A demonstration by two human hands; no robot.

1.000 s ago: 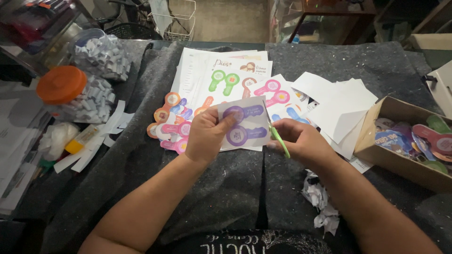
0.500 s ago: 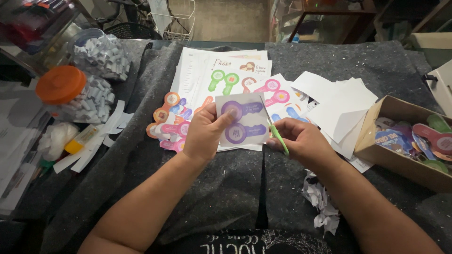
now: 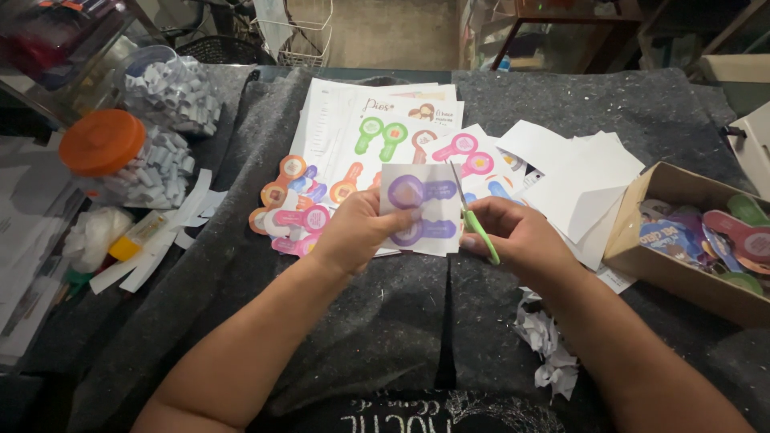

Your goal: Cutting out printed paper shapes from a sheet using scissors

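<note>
My left hand (image 3: 357,232) pinches the white paper piece with purple shapes (image 3: 421,208) above the grey cloth (image 3: 385,321), my right hand (image 3: 513,236) grips green-handled scissors (image 3: 472,216) at its right edge, cardboard box (image 3: 642,232) right.

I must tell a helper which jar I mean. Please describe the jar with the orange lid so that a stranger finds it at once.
Look at the left edge of the grey cloth. Two clear jars of small white paper bits stand there. The jar with the orange lid is the nearer one; the open jar behind it has no lid.

hands (image 3: 357,232): 2 | scissors (image 3: 475,220): 1 | cardboard box (image 3: 642,240): 1 | orange-lidded jar (image 3: 104,144): 1
</note>
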